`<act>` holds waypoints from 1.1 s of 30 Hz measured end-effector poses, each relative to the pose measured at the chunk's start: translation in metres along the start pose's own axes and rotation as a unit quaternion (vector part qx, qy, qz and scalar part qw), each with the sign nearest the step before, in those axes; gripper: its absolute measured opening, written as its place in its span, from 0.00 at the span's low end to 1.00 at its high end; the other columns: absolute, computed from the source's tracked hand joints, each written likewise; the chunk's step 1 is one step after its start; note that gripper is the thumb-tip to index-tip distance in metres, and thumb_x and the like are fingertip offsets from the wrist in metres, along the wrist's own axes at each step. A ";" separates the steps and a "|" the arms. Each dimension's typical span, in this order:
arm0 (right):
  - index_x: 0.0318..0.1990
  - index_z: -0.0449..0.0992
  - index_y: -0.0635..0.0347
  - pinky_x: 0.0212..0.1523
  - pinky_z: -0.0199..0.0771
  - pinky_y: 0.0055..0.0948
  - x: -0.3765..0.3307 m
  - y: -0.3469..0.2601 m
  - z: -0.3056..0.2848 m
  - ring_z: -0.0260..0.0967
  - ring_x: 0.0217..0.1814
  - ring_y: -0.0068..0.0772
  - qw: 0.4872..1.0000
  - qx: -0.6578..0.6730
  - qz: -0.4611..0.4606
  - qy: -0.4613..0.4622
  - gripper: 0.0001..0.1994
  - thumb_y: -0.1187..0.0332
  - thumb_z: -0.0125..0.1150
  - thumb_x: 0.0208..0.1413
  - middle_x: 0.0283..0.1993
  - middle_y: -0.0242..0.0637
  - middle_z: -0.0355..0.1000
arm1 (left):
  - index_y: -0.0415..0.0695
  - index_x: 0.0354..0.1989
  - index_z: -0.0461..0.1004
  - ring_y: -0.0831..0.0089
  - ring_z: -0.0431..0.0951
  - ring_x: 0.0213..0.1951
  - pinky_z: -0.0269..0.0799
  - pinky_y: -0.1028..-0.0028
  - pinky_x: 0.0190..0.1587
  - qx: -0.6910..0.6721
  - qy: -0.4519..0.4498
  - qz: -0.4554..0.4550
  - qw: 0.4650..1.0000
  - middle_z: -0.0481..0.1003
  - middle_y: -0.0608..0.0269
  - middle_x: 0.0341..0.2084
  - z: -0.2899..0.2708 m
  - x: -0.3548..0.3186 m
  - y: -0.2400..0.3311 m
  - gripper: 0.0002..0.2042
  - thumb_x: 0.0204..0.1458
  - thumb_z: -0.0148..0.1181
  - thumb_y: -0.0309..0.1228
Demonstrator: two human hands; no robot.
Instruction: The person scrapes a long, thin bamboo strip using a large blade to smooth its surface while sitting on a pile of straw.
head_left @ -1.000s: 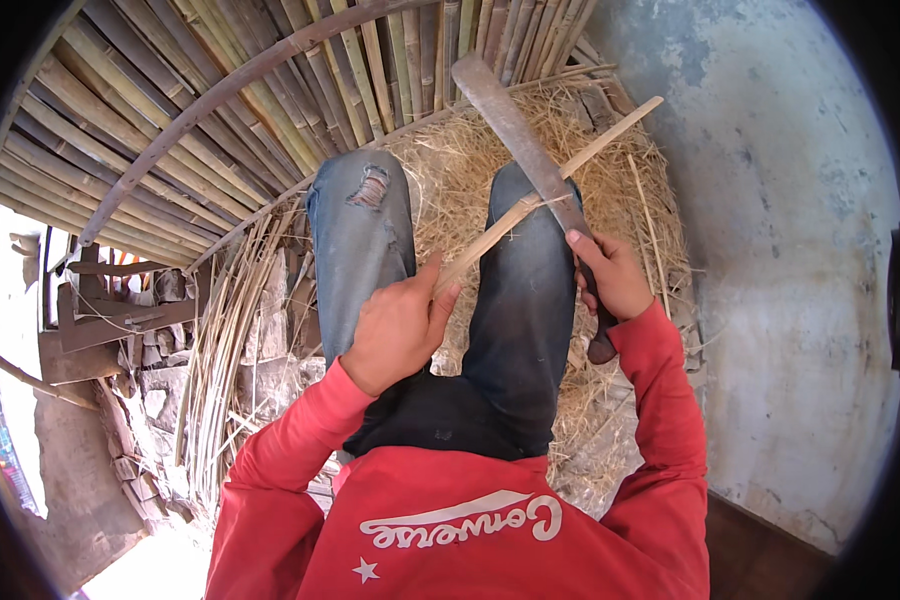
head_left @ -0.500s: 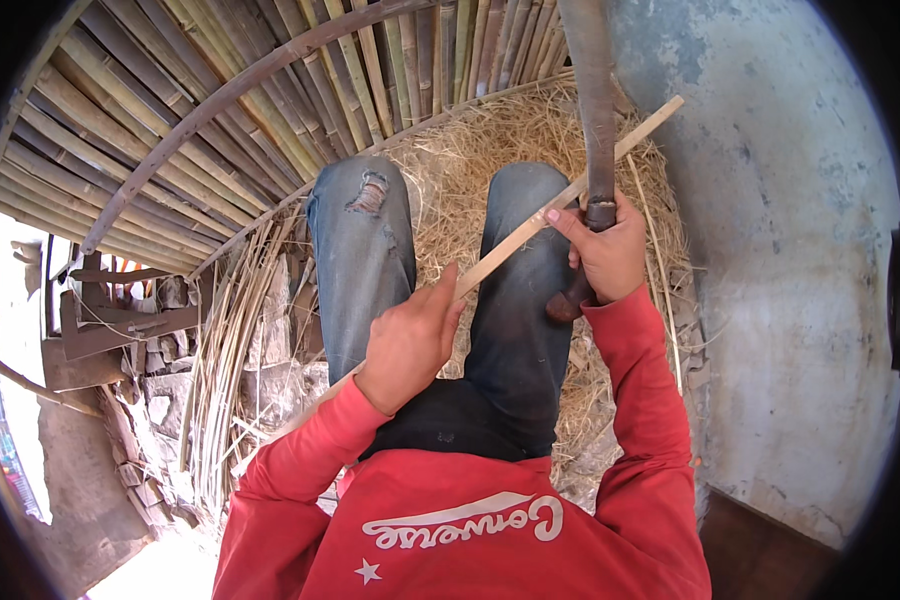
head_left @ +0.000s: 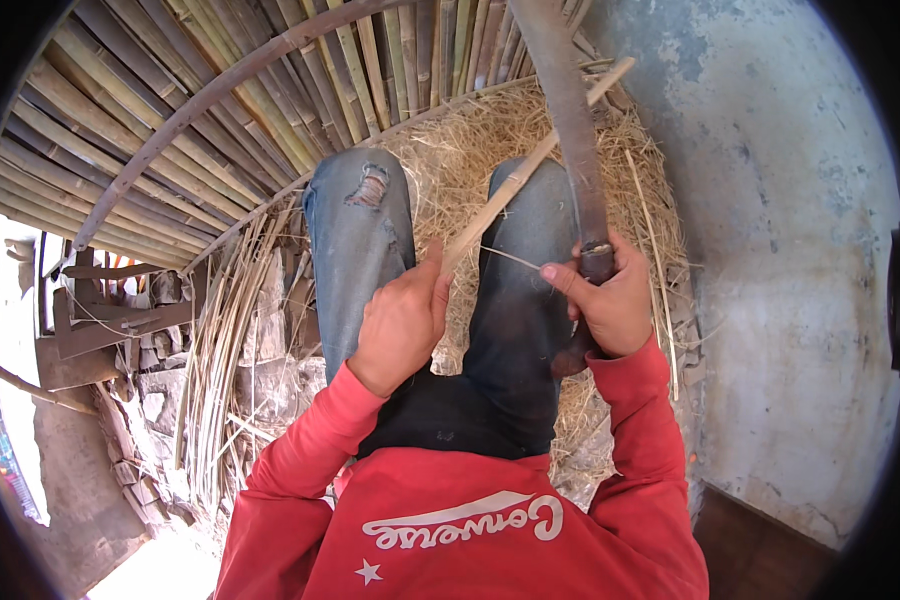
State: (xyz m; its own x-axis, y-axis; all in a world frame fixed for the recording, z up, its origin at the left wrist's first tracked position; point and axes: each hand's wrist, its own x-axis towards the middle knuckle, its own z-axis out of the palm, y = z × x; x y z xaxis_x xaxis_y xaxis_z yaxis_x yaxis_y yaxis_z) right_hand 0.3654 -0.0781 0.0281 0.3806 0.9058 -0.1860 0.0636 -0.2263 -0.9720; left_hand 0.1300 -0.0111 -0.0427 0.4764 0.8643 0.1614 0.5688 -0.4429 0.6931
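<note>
My left hand (head_left: pixel 402 325) is closed around a pale bamboo strip (head_left: pixel 515 182), which slants up and to the right across my lap. In my closed right hand (head_left: pixel 615 300) is a large curved knife (head_left: pixel 580 170), gripped by its dark handle (head_left: pixel 596 262). The long blade points away from me and crosses the strip near its far end. A thin sliver (head_left: pixel 510 258) reaches from beside the strip to my right thumb. The lower part of the handle is mostly hidden behind my hand.
Straw-like shavings (head_left: pixel 450 140) cover the ground beyond and beside my knees. A bundle of thin strips (head_left: pixel 220 360) lies at the left. A slatted bamboo panel (head_left: pixel 200 110) curves across the back; a worn bluish wall (head_left: pixel 770 250) stands close on the right.
My right hand and the knife have come nearer to me. The strip's far end has shifted left and away. A thin sliver now shows at my right thumb.
</note>
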 end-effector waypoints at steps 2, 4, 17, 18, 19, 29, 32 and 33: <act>0.39 0.76 0.62 0.20 0.66 0.22 0.005 -0.004 -0.012 0.67 0.19 0.16 0.995 -0.060 -0.046 0.062 0.14 0.74 0.80 0.52 0.26 0.27 0.75 | 0.34 0.64 0.74 0.39 0.80 0.31 0.73 0.51 0.35 -0.046 -0.007 0.007 0.999 0.79 0.37 0.29 -0.007 -0.002 0.003 0.18 0.70 0.56 0.30; 0.38 0.77 0.61 0.20 0.65 0.21 0.019 -0.007 -0.036 0.67 0.19 0.16 0.970 -0.136 -0.110 0.167 0.14 0.71 0.80 0.53 0.26 0.28 0.76 | 0.34 0.62 0.75 0.39 0.81 0.31 0.73 0.52 0.34 -0.086 -0.040 0.011 0.995 0.78 0.36 0.27 -0.013 -0.003 0.004 0.17 0.71 0.54 0.31; 0.44 0.72 0.61 0.21 0.69 0.19 0.007 -0.031 -0.081 0.67 0.20 0.16 0.991 0.027 -0.089 0.093 0.19 0.76 0.80 0.51 0.51 0.48 0.83 | 0.35 0.61 0.74 0.49 0.77 0.24 0.71 0.60 0.30 -0.158 -0.032 0.003 0.987 0.74 0.43 0.23 -0.002 -0.004 0.027 0.16 0.72 0.55 0.33; 0.43 0.72 0.62 0.21 0.69 0.19 0.008 -0.024 -0.069 0.67 0.20 0.15 0.995 0.014 -0.077 0.062 0.19 0.76 0.80 0.51 0.51 0.48 0.83 | 0.36 0.61 0.74 0.48 0.78 0.25 0.71 0.59 0.31 -0.158 -0.028 0.013 0.987 0.75 0.43 0.24 0.001 -0.005 0.031 0.17 0.72 0.56 0.33; 0.43 0.72 0.62 0.21 0.69 0.19 0.007 -0.019 -0.058 0.67 0.20 0.15 0.995 0.016 -0.080 0.064 0.19 0.76 0.80 0.51 0.51 0.48 0.83 | 0.36 0.62 0.74 0.48 0.79 0.26 0.71 0.58 0.31 -0.158 -0.023 0.024 0.987 0.76 0.43 0.25 0.002 -0.005 0.036 0.17 0.71 0.57 0.33; 0.41 0.71 0.59 0.20 0.69 0.20 0.000 0.003 -0.026 0.69 0.20 0.16 0.999 0.018 -0.020 -0.037 0.19 0.76 0.81 0.51 0.29 0.33 0.78 | 0.34 0.62 0.74 0.45 0.80 0.28 0.73 0.57 0.33 -0.116 -0.014 -0.004 0.993 0.77 0.42 0.26 0.000 0.002 0.036 0.17 0.71 0.56 0.34; 0.42 0.72 0.61 0.20 0.69 0.20 -0.005 0.001 -0.031 0.69 0.20 0.16 1.000 0.014 -0.022 -0.017 0.19 0.75 0.81 0.51 0.30 0.31 0.78 | 0.34 0.61 0.74 0.45 0.79 0.28 0.73 0.57 0.33 -0.131 -0.012 -0.021 0.991 0.76 0.41 0.26 -0.004 0.006 0.032 0.17 0.72 0.56 0.33; 0.45 0.74 0.62 0.20 0.68 0.20 -0.007 -0.001 -0.029 0.69 0.21 0.15 1.000 -0.003 -0.026 -0.012 0.19 0.74 0.81 0.51 0.29 0.30 0.77 | 0.34 0.61 0.74 0.45 0.79 0.28 0.73 0.57 0.33 -0.133 -0.012 -0.020 0.991 0.76 0.41 0.26 -0.003 0.006 0.033 0.17 0.72 0.56 0.33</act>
State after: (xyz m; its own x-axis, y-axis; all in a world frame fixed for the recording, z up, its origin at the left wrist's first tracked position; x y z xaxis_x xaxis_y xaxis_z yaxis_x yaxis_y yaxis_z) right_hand 0.3897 -0.0944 0.0344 0.3548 0.9246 -0.1386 0.0889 -0.1810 -0.9795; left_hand 0.1493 -0.0198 -0.0170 0.4750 0.8725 0.1150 0.3920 -0.3267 0.8600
